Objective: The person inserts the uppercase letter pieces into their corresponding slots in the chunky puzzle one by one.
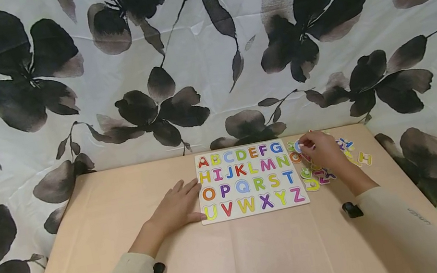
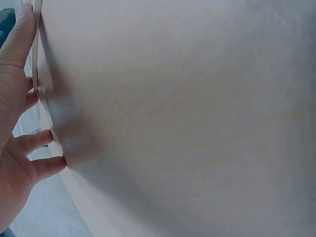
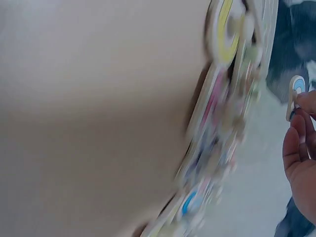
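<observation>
A white alphabet board (image 1: 229, 164) with rows of coloured letters from A to Z lies on the table. My left hand (image 1: 178, 207) rests at its left edge, fingers extended and thumb by the lower left corner. In the left wrist view the thumb (image 2: 19, 37) lies along the board's edge. Beyond the board's right side, my right hand (image 1: 321, 150) is over a pile of loose letters. It pinches a light blue letter piece (image 3: 297, 89) between thumb and fingers, raised above the pile in the right wrist view. Fingers partly hide which letter it is.
Several loose letter pieces lie heaped right of the board, among them a yellow-green piece (image 1: 311, 184) and a red-orange O (image 1: 295, 157). A yellow H (image 1: 365, 158) lies at the pile's right end. Behind the beige table (image 1: 274, 253) hangs a floral cloth (image 1: 205, 60).
</observation>
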The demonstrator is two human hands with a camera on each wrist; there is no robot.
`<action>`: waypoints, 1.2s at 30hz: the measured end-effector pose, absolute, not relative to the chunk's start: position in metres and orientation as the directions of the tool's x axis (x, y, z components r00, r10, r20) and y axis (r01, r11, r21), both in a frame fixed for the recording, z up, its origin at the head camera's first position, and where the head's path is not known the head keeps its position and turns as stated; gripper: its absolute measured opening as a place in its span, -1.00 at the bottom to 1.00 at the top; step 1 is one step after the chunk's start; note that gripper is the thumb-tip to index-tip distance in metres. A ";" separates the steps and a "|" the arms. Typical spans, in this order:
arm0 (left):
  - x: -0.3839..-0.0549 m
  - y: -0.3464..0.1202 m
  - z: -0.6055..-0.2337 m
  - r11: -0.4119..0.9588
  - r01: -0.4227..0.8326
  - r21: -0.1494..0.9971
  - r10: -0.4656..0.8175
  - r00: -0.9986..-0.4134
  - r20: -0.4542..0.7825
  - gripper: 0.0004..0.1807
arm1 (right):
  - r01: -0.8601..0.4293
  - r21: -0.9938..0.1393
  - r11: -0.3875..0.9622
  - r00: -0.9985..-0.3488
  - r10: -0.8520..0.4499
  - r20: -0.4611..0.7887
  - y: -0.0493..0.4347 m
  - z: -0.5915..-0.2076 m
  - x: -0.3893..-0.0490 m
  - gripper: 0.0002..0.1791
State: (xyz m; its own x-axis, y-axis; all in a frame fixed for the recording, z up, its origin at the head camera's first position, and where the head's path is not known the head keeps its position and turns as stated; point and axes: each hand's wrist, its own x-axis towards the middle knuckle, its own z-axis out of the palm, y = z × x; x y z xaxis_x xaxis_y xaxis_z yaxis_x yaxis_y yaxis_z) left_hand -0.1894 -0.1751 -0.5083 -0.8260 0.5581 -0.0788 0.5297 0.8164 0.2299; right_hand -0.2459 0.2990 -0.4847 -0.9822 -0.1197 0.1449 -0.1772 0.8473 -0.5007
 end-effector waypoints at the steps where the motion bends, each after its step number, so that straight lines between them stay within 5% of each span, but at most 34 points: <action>1: -0.190 -0.175 -0.509 0.818 0.529 0.224 0.556 -0.827 -0.079 0.06 | -0.178 -0.507 0.843 -0.983 -0.128 0.132 0.292 -0.485 -0.248 -0.76; 23: -0.197 -0.173 -0.516 0.823 0.531 0.200 0.545 -0.838 -0.019 0.03 | -0.392 -0.514 0.763 -0.911 -0.398 0.105 0.158 -0.490 -0.312 -0.88; 36: -0.201 -0.165 -0.515 0.827 0.519 0.215 0.536 -0.844 -0.027 0.03 | -0.391 -0.530 0.752 -0.899 -0.436 0.045 0.124 -0.503 -0.335 -0.88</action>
State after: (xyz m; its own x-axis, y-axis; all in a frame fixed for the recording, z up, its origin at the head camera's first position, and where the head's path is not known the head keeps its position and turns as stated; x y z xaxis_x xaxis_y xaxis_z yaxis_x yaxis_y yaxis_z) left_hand -0.2009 -0.1651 -0.5155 -0.8438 0.5360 -0.0269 0.5187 0.8274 0.2153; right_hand -0.3352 0.1239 -0.5034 -0.8989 -0.4358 0.0451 -0.3913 0.7522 -0.5301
